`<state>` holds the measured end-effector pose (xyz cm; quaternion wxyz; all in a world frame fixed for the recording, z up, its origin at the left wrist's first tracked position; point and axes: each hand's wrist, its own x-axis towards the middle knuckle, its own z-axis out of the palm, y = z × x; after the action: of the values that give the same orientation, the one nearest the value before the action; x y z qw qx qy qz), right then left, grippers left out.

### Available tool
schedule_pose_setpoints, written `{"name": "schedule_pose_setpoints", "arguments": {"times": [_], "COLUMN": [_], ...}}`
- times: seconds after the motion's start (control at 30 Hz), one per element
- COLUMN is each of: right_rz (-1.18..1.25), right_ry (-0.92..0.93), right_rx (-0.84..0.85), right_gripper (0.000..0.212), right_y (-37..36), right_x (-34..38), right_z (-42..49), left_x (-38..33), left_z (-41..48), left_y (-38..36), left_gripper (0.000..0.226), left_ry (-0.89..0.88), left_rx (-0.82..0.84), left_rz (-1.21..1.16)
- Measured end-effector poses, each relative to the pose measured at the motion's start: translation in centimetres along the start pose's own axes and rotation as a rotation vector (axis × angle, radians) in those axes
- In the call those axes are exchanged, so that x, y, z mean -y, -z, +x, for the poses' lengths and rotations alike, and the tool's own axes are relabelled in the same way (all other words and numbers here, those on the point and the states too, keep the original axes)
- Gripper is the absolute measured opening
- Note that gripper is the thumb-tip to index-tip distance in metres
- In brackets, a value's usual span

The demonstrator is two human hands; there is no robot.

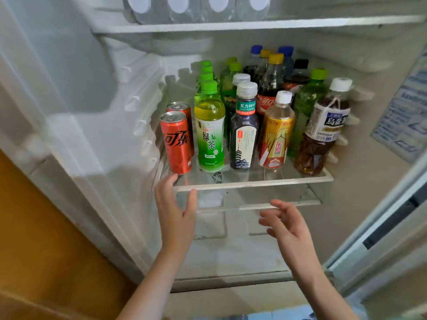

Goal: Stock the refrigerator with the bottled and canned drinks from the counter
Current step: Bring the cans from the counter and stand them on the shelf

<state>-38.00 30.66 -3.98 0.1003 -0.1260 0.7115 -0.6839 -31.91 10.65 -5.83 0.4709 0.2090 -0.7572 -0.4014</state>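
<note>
Drinks-laden glass shelf [254,181], red can [176,144] frontmost.

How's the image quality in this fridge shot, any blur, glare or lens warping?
Head view, centre: labels on the red can and green tea bottle read sharply. Head view, edges: the water bottles up top and the wall sticker are soft. Head view overall: wide-angle warping splays the left fridge wall outward; light is dim and even, no harsh glare.

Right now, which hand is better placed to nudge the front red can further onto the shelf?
Probably the left hand: its fingertips are beside the front red can; the right hand sits lower, farther right.
</note>
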Motion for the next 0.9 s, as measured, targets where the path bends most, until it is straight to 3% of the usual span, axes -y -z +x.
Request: {"name": "schedule_pose_setpoints", "arguments": {"times": [0.2, 0.33, 0.5, 0.67, 0.77, 0.83, 0.9], "right_rz": [-0.135, -0.282, -0.526, -0.624, -0.588, -0.562, -0.521], "right_ry": [-0.139, -0.342, -0.72, -1.126, -1.312, -1.386, -1.427], "right_rx": [-0.059, -0.182, -0.28, -0.293, -0.266, -0.288, -0.328], "right_gripper": [0.022, 0.017, 0.021, 0.028, 0.03, 0.028, 0.027], "right_y": [2.6, 5.6, 8.8, 8.9, 8.0, 7.7, 7.5], "right_x": [-3.7, -8.5, -16.4, -21.8, -23.2, -23.2, -22.9], "right_z": [-7.4, -15.2, -28.6, -42.7, -49.6, -53.1, -55.7], "left_x": [0.7, 2.1, 4.2, 6.9, 8.0, 8.9, 9.1], "left_z": [-9.5, -15.8, -25.3, -35.6, -39.5, -41.4, -42.4], "left_y": [2.4, 2.3, 1.2, 4.9, 7.7, 8.8, 9.5], "left_gripper": [0.028, 0.022, 0.027, 0.035, 0.009, 0.028, 0.022], "left_ry": [0.05, 0.277, 0.367, 0.436, 0.454, 0.391, 0.306], "left_rx": [0.37, 0.791, 1.462, 1.955, 2.133, 2.213, 2.28], "left_rz": [-0.155, -0.119, 0.129, 0.445, 0.575, 0.657, 0.74]}}
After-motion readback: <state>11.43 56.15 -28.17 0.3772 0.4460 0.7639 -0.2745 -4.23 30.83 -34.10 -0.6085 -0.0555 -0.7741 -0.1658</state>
